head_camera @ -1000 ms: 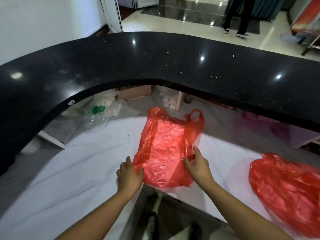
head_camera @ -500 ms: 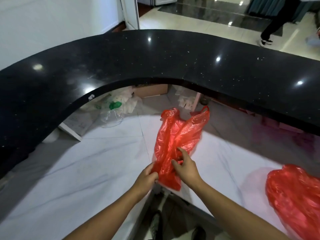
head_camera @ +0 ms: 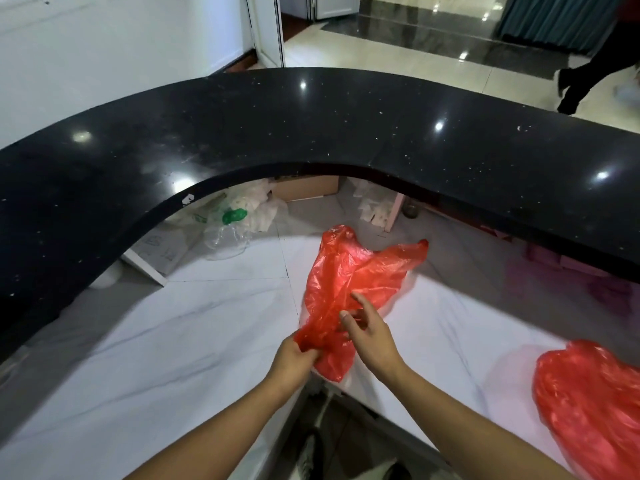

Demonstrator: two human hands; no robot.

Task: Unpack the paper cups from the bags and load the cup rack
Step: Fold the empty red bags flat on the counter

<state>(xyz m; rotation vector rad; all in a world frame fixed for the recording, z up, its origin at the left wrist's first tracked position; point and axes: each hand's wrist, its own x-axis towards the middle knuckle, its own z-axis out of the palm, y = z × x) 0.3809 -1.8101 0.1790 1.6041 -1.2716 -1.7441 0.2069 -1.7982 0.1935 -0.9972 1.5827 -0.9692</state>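
An empty red plastic bag lies crumpled on the white marble worktop, gathered lengthwise. My left hand grips its bunched near end. Just to the right, my right hand rests on the bag with fingers spread and relaxed. A second red bag, bulging, sits at the right edge of the worktop. No paper cups or cup rack show in view.
A raised curved black counter arcs over the far side of the worktop. Under it lie clear plastic wrapping with a green patch, a cardboard box and paper scraps. A person's legs are at the far right.
The bag was spread flat between both hands; my hands have come together and bunched it into a narrow bundle. My right hand has loosened its hold.
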